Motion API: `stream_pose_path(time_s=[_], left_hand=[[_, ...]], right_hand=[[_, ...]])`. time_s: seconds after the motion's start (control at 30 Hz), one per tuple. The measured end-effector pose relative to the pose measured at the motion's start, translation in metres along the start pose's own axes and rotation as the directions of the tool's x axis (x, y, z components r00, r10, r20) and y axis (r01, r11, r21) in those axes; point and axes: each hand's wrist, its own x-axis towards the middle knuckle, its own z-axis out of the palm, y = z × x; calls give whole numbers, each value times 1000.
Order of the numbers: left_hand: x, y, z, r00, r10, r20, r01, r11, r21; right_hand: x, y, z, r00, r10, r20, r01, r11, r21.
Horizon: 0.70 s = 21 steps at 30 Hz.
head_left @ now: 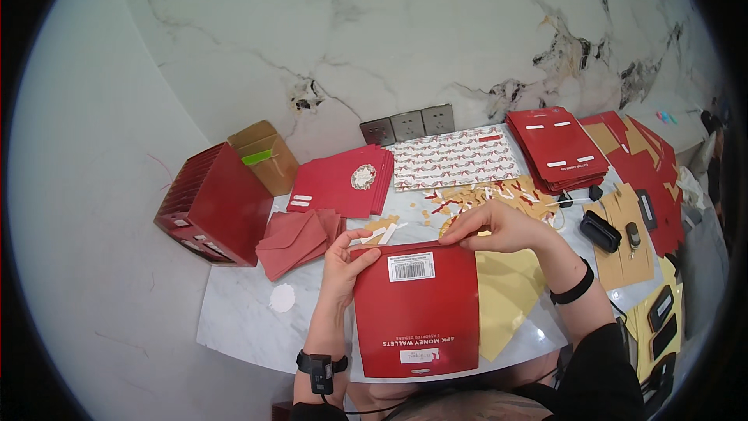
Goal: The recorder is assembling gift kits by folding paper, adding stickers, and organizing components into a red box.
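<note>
Flat red card wallet pack (417,312) on worktop: light, bendy; left hand (344,261), right hand (492,228) grip pinched shut on top corners

You are looking down at a white marble table (234,320) with thin grey lines in it. At twelve o'clock stands a white marble wall (374,23) with dark veins. Three grey wall sockets (407,125) sit low on it, just behind the table. At nine o'clock you see a plain pale floor (86,226). The light is soft and even.
</note>
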Motion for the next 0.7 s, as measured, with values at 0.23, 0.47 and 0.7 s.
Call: stream_pose_path(time_s=[0.23,0.47,0.7], left_hand=[[0,-6,4,999,53,14,-53,997,61],[-4,-3,10,995,62,81,-66,996,52],[-5,-4,4,993,-52,104,50,998,22]], right_hand=[[4,-2,17,972,232,-45,-231,973,20],[4,-4,21,931,349,104,-361,921,146],[3,12,24,940,336,58,-338,940,41]])
